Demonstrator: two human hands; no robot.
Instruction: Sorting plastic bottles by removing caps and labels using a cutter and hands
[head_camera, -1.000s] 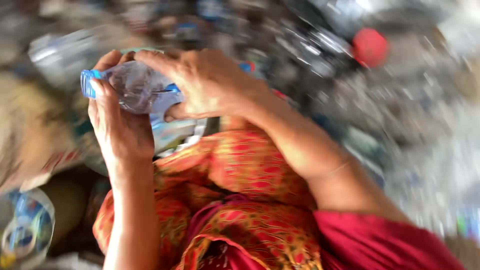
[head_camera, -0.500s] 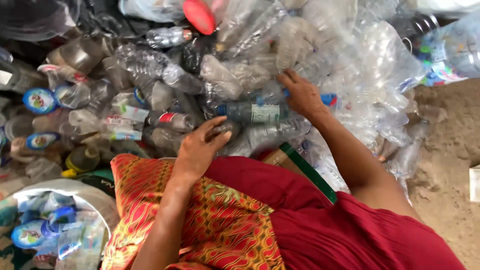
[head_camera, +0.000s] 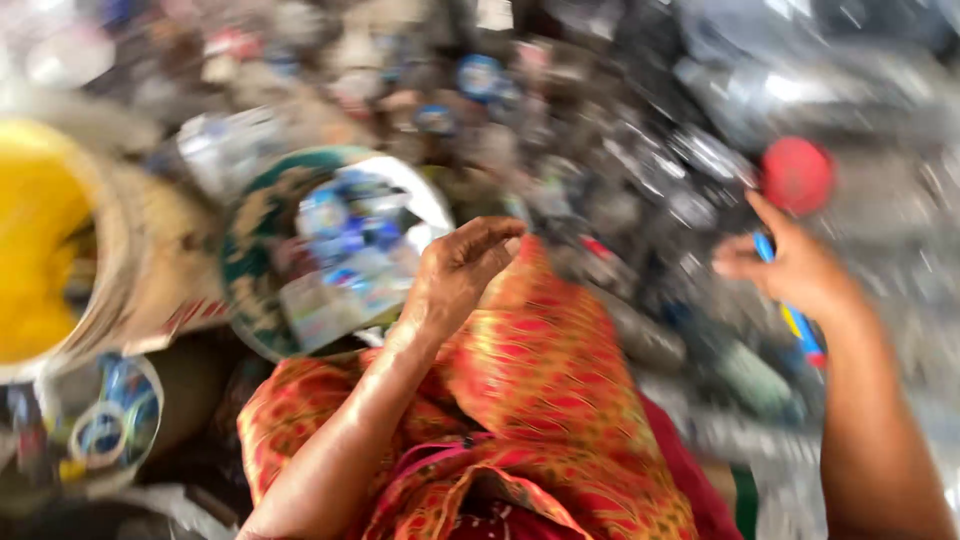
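The blue-and-yellow piece (head_camera: 790, 305) sits in the right hand (head_camera: 800, 268), out over the near edge of the heap of clear plastic bottles (head_camera: 700, 150). It runs down from the palm as a narrow strip. The picture is too blurred to tell whether it is a label, a cap ring or part of a bottle. The right fingers are clenched around it, thumb pointing inward, and a round red object (head_camera: 797, 175) lies in the heap just above the knuckles.

The left hand (head_camera: 455, 275) is raised over the lap with nothing in it. Its fingers are loosely curled and released, right at the rim of a round green-edged basin (head_camera: 245, 290) that holds a jumble of blue and white scraps. Under both arms lies an orange patterned cloth (head_camera: 540, 380) across the knees.

Farther left stand a yellow tub (head_camera: 40, 250) and, below it, a small bowl (head_camera: 95, 430) with rings and bits of blue plastic.

By the look of it, this is a sorting step — one hand picking from the heap while the other is free beside the basin. Moving the held piece to a container would mean carrying it across the lap — and the basin is the nearest one, well apart from the right hand.
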